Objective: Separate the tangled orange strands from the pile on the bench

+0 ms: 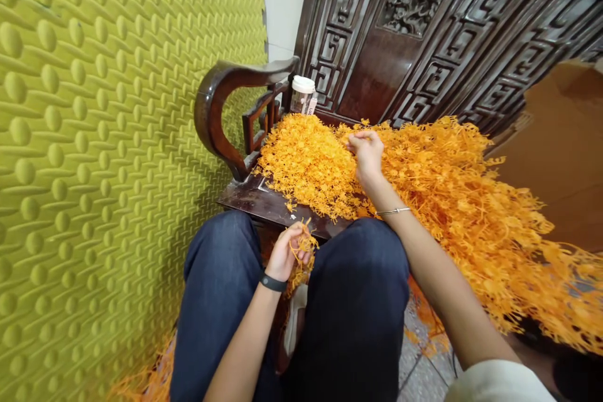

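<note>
My left hand (288, 254), with a dark band at the wrist, is between my knees. Its fingers are curled round a small bunch of thin orange plastic sprigs (307, 244), some of which hang below the hand. Over the heap of small orange pieces (311, 160), my right hand (368, 154) is closed, thumb and fingers pinched together. What the pinch holds, if anything, is too small to make out against the orange. To its right spreads a bigger mass of branching orange sprigs (461, 201), long and tangled.
The heaps lie on a dark wooden bench (245, 198) with a curved armrest (211, 100) and carved back (377, 75). A white-lidded clear container (303, 93) stands in the corner. Brown cardboard (556, 157) is at right, a yellow padded wall (117, 138) at left.
</note>
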Tool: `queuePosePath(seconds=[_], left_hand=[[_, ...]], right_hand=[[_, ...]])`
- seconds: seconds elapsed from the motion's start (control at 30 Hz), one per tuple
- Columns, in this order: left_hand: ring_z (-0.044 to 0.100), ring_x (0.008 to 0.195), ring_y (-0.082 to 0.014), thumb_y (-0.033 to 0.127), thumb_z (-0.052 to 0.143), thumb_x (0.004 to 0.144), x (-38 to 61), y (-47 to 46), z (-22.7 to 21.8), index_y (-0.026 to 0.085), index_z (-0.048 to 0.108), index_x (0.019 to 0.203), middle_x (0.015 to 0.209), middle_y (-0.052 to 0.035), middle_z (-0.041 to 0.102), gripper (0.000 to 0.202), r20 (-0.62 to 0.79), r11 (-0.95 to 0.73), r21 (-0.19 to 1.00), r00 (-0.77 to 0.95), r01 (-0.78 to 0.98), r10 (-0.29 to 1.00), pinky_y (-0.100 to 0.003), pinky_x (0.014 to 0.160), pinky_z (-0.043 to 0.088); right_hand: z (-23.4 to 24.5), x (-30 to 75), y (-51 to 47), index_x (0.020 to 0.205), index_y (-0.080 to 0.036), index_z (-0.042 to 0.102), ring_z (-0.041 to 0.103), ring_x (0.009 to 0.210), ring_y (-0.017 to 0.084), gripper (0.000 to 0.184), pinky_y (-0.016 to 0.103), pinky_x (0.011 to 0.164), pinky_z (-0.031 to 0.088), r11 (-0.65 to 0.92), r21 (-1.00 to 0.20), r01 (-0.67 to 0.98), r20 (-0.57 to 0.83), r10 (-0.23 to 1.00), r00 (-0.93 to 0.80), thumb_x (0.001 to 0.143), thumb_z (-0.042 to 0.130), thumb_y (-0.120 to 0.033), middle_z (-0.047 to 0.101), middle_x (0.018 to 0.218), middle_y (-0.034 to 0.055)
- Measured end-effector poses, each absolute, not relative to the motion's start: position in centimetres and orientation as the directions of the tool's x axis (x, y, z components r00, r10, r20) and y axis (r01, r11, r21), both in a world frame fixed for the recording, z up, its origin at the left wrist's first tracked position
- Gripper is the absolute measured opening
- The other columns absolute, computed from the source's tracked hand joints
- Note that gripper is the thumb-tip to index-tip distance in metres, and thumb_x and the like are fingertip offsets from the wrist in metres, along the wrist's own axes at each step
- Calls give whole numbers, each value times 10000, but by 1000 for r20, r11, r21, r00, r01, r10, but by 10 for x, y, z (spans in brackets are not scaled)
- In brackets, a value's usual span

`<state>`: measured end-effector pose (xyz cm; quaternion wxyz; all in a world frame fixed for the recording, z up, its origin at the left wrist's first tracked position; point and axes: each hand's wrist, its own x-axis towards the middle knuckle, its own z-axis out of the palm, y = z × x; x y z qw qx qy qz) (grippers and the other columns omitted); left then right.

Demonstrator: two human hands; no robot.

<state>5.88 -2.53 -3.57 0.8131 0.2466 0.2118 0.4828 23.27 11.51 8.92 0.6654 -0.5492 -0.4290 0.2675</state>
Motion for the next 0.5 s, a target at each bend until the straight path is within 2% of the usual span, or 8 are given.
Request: queuePosePath(seconds=[0.07,0.17,0.23,0.3,0.37,0.43,0.5], left_hand=[[382,323,-74,278,481,726,58,-24,-35,141,538,728,414,45,421,148,-95,393,622,433,-678,896,-192,351,322],[444,368,-109,275,453,723,50,-22,-33,139,547,830,419,26,444,196,-73,366,614,411,-700,909,-193,361,299],[474,411,-123,268,444,715,44,-21,-30,141,538,896,473,7,486,241,-66,355,591,395,-724,916,-194,366,300],[504,463,-134,249,439,703,38,-21,-27,145,524,961,544,-12,526,291,-51,343,573,386,-744,921,-199,380,323],[524,504,-139,217,443,680,32,-21,-23,150,514,1000,630,-31,563,335,-22,317,565,370,-762,929,-206,398,351],[544,551,-146,180,451,650,28,-21,-21,155,511,1016,734,-55,596,372,6,286,571,352,-770,936,-213,412,372],[562,606,-156,146,459,627,26,-21,-19,162,506,1034,852,-83,616,410,19,261,587,335,-766,942,-219,429,390]], right_hand=[[84,217,114,704,-199,381,532,671,109,141,250,673,435,283,-916,283,383,826,414,666,512,-164,513,718,1],[85,196,118,813,-191,444,542,818,142,75,270,750,435,373,-765,526,555,795,245,740,461,-200,542,858,55],[86,188,121,948,-185,464,526,915,162,177,300,816,427,391,-659,642,615,771,162,775,431,-204,505,1051,102],[84,186,125,1096,-176,423,480,1035,196,319,345,885,403,373,-583,722,630,768,112,778,439,-203,386,1228,138],[78,188,130,1207,-153,343,381,1161,239,474,392,956,350,341,-537,771,604,794,70,756,479,-202,287,1307,162],[71,193,135,1276,-129,260,287,1232,264,607,425,1008,285,309,-523,794,553,832,41,729,514,-196,267,1324,176],[65,199,139,1299,-106,230,264,1244,277,681,442,1034,235,265,-526,808,507,861,47,701,544,-187,280,1321,186]])
